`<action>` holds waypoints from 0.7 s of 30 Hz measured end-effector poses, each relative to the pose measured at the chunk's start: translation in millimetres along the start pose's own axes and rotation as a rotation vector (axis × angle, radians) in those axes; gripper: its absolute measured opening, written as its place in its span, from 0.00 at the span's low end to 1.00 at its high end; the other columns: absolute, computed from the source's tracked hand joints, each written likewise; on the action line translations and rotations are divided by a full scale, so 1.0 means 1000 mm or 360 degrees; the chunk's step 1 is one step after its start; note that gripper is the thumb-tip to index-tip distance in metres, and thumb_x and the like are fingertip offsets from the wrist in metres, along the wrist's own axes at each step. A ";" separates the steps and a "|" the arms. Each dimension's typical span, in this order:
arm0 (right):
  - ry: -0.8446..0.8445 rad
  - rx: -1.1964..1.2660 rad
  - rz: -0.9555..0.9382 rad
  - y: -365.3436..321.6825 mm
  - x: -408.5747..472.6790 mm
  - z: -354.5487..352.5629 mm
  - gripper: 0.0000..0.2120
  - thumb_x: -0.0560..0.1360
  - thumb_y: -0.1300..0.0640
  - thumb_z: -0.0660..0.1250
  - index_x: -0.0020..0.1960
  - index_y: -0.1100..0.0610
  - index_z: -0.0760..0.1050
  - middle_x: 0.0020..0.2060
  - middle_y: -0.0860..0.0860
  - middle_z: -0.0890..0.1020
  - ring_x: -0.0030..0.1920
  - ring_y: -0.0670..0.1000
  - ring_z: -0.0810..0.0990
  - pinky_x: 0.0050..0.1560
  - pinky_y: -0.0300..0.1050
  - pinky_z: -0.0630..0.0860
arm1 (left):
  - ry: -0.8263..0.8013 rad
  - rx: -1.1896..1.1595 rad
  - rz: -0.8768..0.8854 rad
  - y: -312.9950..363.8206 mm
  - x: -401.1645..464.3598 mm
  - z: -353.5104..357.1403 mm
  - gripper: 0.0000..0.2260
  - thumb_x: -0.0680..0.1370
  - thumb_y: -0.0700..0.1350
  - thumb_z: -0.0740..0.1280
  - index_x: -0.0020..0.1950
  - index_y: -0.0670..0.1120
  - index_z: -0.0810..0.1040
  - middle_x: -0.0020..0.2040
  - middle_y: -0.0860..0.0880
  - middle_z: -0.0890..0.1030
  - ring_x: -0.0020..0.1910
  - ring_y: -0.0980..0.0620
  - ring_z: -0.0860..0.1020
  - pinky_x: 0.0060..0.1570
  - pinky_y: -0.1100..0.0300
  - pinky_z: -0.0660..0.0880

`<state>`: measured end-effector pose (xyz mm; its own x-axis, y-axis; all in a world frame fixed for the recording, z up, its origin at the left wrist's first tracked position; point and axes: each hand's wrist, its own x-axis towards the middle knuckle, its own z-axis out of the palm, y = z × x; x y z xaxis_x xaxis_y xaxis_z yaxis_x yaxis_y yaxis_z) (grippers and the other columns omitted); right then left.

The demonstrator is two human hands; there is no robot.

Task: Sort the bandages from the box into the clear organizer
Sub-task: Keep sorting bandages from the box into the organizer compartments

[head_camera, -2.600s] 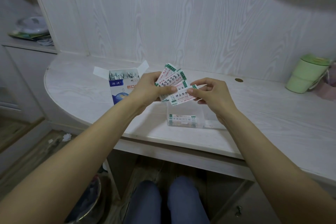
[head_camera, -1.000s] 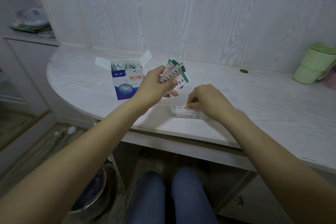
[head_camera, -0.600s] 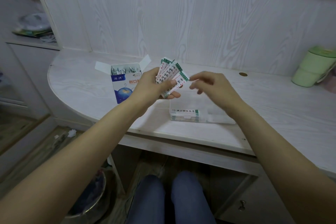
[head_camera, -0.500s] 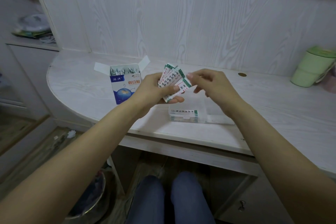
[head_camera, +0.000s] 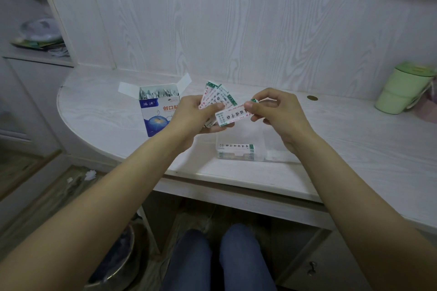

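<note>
Head view showed the left hand (head_camera: 191,116) gripping a fanned bunch of white, green-edged paper bandage wrappers (head_camera: 216,98), thumb pressed across their lower ends. The right hand (head_camera: 276,111) pinched one end of a single white wrapped bandage strip (head_camera: 233,116) between thumb and forefinger, its other end still close against the fan. Directly beneath both hands, on the pale wood-grain tabletop (head_camera: 354,149), sat the small clear plastic organizer (head_camera: 238,146), with a few wrapped bandages already stacked flat in its near-left compartment. The blue-and-white cardboard bandage box (head_camera: 157,113) stood open just left of the left hand, more strips visible in its mouth. A pale green lidded cup (head_camera: 402,88) stood well apart at far right. The step in hand appeared to be peeling one strip off the fan. Next, it would likely need drawing fully clear, lowering flat and lining up lengthwise on the stack.
</note>
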<state>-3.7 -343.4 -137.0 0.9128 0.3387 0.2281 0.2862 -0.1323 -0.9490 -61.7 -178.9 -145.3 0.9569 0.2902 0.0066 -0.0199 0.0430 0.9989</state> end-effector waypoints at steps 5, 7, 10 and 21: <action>-0.0003 -0.0093 -0.0025 0.000 0.001 0.008 0.09 0.73 0.63 0.71 0.36 0.57 0.74 0.33 0.52 0.81 0.27 0.39 0.77 0.29 0.26 0.68 | -0.0140 0.0074 -0.0033 -0.001 0.000 0.002 0.02 0.77 0.38 0.66 0.48 0.43 0.78 0.44 0.43 0.84 0.42 0.45 0.84 0.41 0.57 0.82; 0.0030 -0.0070 0.0005 0.001 0.001 0.012 0.09 0.72 0.62 0.72 0.37 0.57 0.74 0.34 0.53 0.82 0.27 0.40 0.78 0.28 0.28 0.68 | -0.0151 0.0025 -0.0028 -0.002 0.000 0.004 0.03 0.77 0.39 0.67 0.49 0.43 0.78 0.45 0.42 0.84 0.43 0.45 0.84 0.41 0.57 0.82; 0.0162 -0.0091 0.0045 0.005 0.002 0.014 0.09 0.71 0.59 0.74 0.43 0.56 0.74 0.35 0.52 0.83 0.31 0.42 0.79 0.33 0.33 0.70 | -0.0172 -0.0038 -0.0027 -0.001 0.000 0.005 0.05 0.77 0.41 0.67 0.51 0.42 0.78 0.45 0.43 0.84 0.43 0.46 0.84 0.40 0.59 0.82; 0.0233 -0.0147 0.0096 0.014 0.004 0.005 0.05 0.73 0.62 0.71 0.48 0.55 0.81 0.30 0.50 0.75 0.30 0.46 0.76 0.37 0.39 0.74 | -0.0079 0.0211 0.0110 0.002 0.001 -0.001 0.05 0.73 0.32 0.70 0.44 0.41 0.79 0.39 0.44 0.83 0.34 0.49 0.82 0.35 0.61 0.81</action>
<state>2.8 -339.3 -149.9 0.9599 0.1895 0.2068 0.2489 -0.2353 -0.9395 -61.3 -177.5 -143.2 0.9678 0.2405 0.0749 -0.0513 -0.1030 0.9934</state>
